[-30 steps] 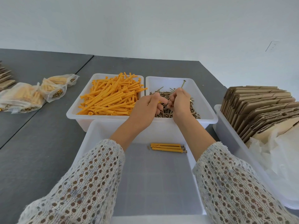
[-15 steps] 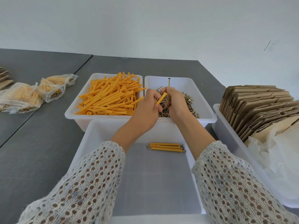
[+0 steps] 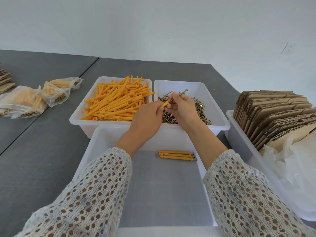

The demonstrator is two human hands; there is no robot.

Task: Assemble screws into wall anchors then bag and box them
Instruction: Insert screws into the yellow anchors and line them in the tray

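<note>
My left hand grips an orange wall anchor, whose open end sticks out past my fingers. My right hand pinches a brass screw by its shank, head up and to the right, its tip at the anchor's mouth. Both hands hover over the white bin of loose screws. Beside it on the left stands a white bin heaped with orange anchors. Three anchors with screws in them lie side by side in the near white bin.
Several filled clear bags of anchors lie on the grey table at the left. A white bin at the right holds upright flat cardboard boxes and clear plastic bags. More flat cardboard lies at the far left edge.
My right hand has tilted the screw from upright to slanting right and brought its tip to the anchor's end. My left hand has turned the anchor toward it.
</note>
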